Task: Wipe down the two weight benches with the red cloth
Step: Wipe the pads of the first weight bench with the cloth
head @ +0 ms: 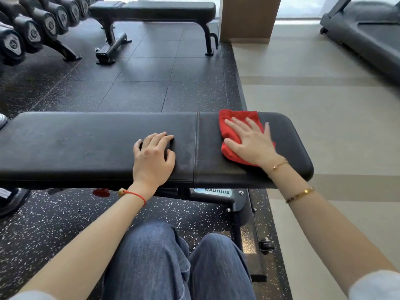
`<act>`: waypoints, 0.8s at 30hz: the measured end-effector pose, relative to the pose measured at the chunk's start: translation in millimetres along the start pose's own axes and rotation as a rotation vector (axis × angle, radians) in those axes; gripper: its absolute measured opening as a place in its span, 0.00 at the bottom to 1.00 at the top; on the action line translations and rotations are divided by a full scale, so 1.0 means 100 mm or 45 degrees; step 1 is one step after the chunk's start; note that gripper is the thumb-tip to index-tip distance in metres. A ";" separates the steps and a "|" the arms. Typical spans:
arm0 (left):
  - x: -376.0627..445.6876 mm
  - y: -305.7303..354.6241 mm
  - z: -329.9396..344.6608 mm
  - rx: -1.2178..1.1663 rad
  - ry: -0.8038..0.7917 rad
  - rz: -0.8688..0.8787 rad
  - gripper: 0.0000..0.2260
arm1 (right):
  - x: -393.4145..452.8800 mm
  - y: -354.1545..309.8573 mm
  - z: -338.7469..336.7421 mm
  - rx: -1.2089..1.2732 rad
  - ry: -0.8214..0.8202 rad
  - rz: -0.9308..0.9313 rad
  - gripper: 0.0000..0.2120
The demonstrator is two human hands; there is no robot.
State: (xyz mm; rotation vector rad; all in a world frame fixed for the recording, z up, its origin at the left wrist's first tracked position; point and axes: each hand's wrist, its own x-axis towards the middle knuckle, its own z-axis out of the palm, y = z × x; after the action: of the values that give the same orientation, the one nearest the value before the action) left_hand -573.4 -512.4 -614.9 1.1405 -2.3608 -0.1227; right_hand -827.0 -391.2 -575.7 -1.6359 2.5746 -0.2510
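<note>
A long black padded weight bench (pixel 86 146) runs across the view just in front of my knees. A folded red cloth (pixel 232 128) lies on its right-hand pad, and my right hand (pixel 251 141) presses flat on the cloth with fingers spread. Left of the pad seam, my left hand (pixel 152 158) rests on the bench top, fingers loosely bent and holding nothing. A second black bench (pixel 164 9) stands across the dark rubber floor at the back.
A rack of black dumbbells (pixel 32 31) lines the back left. A wooden pillar (pixel 249 18) rises at the back, and a treadmill (pixel 368 35) sits on the beige floor at the far right. The near bench's frame and wheel (pixel 267 244) are under its right end.
</note>
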 end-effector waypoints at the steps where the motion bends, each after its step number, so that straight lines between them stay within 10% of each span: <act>1: 0.00 0.01 0.01 0.004 0.001 -0.006 0.18 | 0.08 0.04 -0.02 0.027 -0.031 0.071 0.28; 24: 0.00 0.07 -0.01 0.021 -0.021 -0.030 0.17 | 0.21 -0.31 -0.04 0.054 0.083 0.065 0.25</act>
State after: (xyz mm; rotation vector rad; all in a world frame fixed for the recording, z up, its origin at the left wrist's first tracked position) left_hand -577.7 -507.6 -612.0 1.1795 -2.3675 -0.1220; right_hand -809.3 -422.3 -565.4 -1.5715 2.6345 -0.3583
